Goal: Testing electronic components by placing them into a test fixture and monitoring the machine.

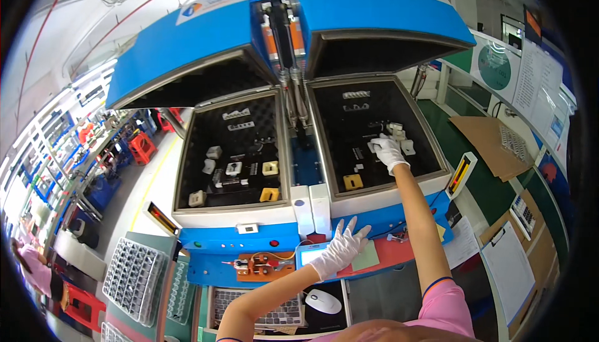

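Observation:
Two blue machine boxes stand side by side with raised lids, the left chamber (pixel 215 139) and the right chamber (pixel 337 130) both lined in black. My right hand (pixel 388 153), in a white glove, reaches into the right chamber. Its fingers are closed and point down beside a cluster of white blocks (pixel 397 132); anything between the fingertips is hidden. A yellow block (pixel 353 182) sits near that chamber's front edge. My left hand (pixel 342 249), also gloved, has its fingers spread over the blue front ledge, between a small lit screen (pixel 310 255) and a green paper (pixel 367 256).
Left of the machine lies a clear compartment tray (pixel 134 279). A keyboard (pixel 274 311) and a white mouse (pixel 323 301) are below the ledge. The left chamber holds white and yellow blocks (pixel 269 194). A clipboard (pixel 508 273) and cardboard (pixel 490 145) lie right. Another person (pixel 37 267) is far left.

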Demonstrator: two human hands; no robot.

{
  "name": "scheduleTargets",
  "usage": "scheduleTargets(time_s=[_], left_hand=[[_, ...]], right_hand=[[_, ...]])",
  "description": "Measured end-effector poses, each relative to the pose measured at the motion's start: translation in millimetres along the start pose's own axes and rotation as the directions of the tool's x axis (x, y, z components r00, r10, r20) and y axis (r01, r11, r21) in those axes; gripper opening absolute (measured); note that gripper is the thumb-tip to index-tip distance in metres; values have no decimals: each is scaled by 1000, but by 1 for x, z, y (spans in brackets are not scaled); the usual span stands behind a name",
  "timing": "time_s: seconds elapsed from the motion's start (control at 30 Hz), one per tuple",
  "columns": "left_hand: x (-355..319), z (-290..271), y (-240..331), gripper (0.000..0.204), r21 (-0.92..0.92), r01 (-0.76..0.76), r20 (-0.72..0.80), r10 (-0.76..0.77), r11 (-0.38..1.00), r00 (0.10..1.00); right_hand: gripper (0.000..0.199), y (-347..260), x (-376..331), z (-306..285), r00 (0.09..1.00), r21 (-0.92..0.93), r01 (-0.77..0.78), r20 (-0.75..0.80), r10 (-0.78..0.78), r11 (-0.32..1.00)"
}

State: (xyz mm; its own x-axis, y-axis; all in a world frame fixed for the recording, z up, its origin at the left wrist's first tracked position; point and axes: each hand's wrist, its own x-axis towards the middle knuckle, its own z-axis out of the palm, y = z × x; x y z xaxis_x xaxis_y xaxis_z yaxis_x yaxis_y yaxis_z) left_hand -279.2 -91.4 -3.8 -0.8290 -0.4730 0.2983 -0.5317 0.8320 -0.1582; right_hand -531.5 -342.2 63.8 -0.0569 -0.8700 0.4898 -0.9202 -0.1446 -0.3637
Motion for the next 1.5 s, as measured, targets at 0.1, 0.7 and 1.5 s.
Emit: scheduleTargets(time_s=[0.1,0.7,1.5], left_hand=[[-4,-24,0,41,93,-64,192,45,994,980],[0,13,27,37,438,-22,279,-112,899,954],[-433,-284,-24,29,-183,976,-259,-952,-117,-163]], right_hand=[[51,-16,-22,-28,951,50,116,-294,-96,992],[60,51,-256,-54,615,850,-161,-311,725,502],[52,-248,-281,4,632,688,517,95,-769,509]])
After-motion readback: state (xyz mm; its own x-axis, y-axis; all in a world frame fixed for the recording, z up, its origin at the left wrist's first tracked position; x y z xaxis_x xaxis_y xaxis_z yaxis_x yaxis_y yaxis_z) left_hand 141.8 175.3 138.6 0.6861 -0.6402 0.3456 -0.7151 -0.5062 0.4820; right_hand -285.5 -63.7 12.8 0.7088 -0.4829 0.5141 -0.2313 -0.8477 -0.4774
